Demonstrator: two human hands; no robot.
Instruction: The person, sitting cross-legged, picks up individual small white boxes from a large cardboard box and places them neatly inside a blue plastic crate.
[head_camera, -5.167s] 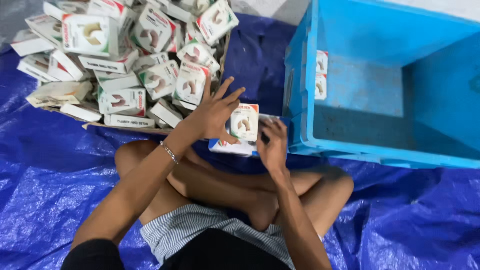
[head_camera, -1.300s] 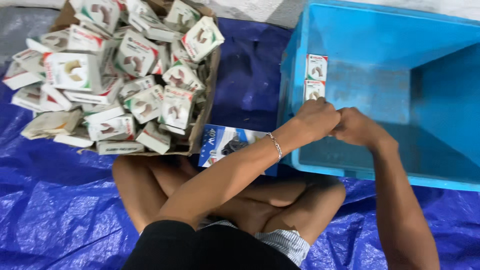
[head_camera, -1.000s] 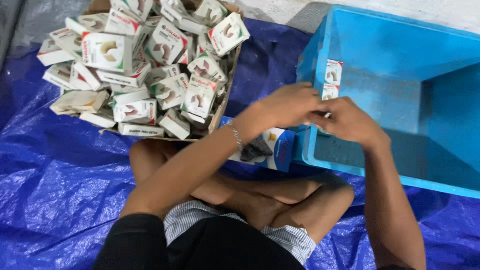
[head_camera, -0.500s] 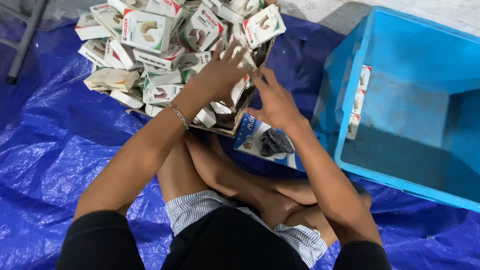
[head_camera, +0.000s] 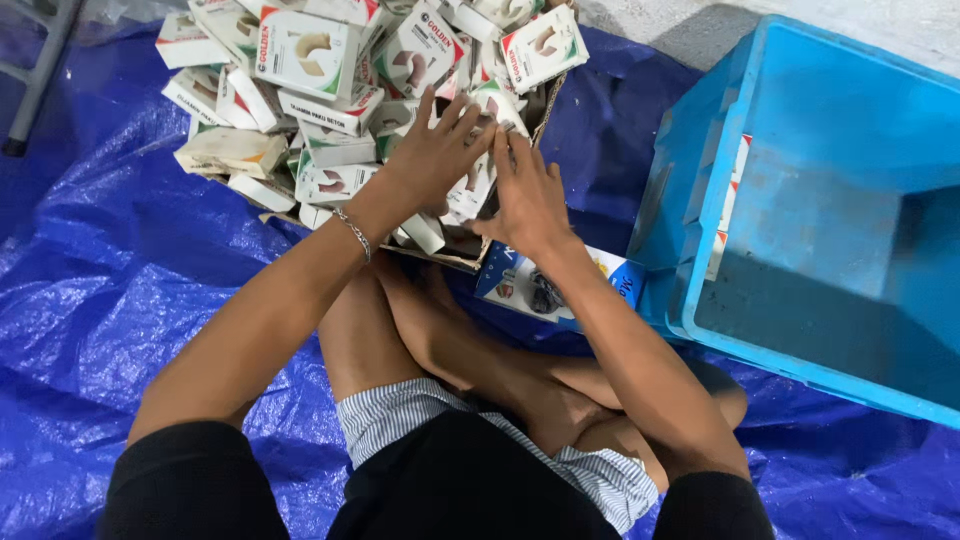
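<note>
Two hands meet over the near corner of the cardboard box (head_camera: 470, 262), which serves as the landmark for everything else. The left hand (head_camera: 432, 152) lies flat with fingers spread wide on the heap of small white cartons (head_camera: 330, 110), and the right hand (head_camera: 527, 190) sits just beside it, fingers straight and close together, pressed against a carton at the box's near right edge. Neither is visibly closed around anything; whether a carton is pinched between the two palms cannot be told. A thin bracelet (head_camera: 352, 231) circles the left wrist.

The cartons fill the box to overflowing, tilted every way, several hanging over its far and left edges. Just beside the box's near right corner, on the person's lap side, lies a flat blue printed pack (head_camera: 545, 288), partly under the right forearm. To the right of the box stands a blue plastic crate (head_camera: 800, 220), with a few cartons set upright against its left inner wall. Under the box and crate spreads a blue tarpaulin (head_camera: 130, 300) on the floor.

As a judgement: the heap looks loose, so a push from the spread hand could tip cartons over the box's edge onto the tarpaulin. The box's near wall seems bent outward, and leaning on it may spill more.
</note>
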